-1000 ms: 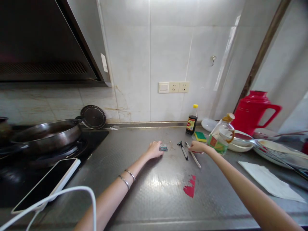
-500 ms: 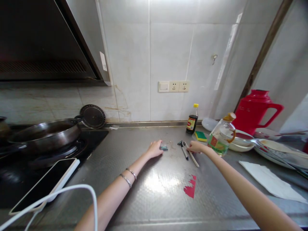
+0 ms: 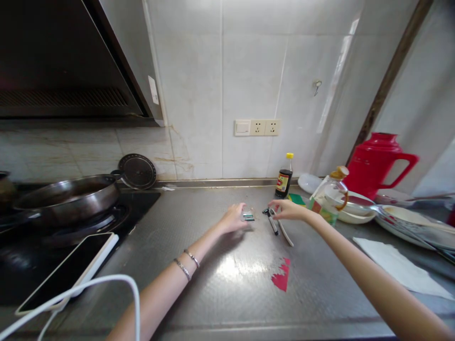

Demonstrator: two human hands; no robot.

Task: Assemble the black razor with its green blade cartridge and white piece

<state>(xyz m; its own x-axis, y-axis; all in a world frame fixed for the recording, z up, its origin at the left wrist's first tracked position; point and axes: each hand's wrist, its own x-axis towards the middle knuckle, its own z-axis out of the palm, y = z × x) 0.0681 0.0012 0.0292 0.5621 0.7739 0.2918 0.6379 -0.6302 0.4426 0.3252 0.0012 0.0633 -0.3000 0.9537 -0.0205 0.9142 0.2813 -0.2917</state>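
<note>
My left hand (image 3: 234, 218) is closed on a small clear case (image 3: 248, 216) with teal and dark strips in it, just above the steel counter. To its right lies a black and silver razor-like tool (image 3: 273, 224) with a T-shaped head. A thin pale curved stick (image 3: 285, 233) rests beside that tool. Over the upper ends of both is my right hand (image 3: 288, 209), thumb and forefinger apart and nothing visibly held. Whether its fingertips touch the stick, I cannot tell. Closer to me is a torn red piece (image 3: 282, 275) on the counter.
A sauce bottle (image 3: 283, 178), a sponge (image 3: 296, 199), a glass oil jug (image 3: 329, 199) and a red thermos jug (image 3: 378, 163) stand right, near stacked dishes and a white tissue (image 3: 400, 265). At left are a pan (image 3: 69, 201), a phone (image 3: 67, 274) and a white cable (image 3: 103, 280).
My left hand has moved slightly right with the clear case, which shows more now. My right hand has shifted a little up and left, its fingers spreading off the stick.
</note>
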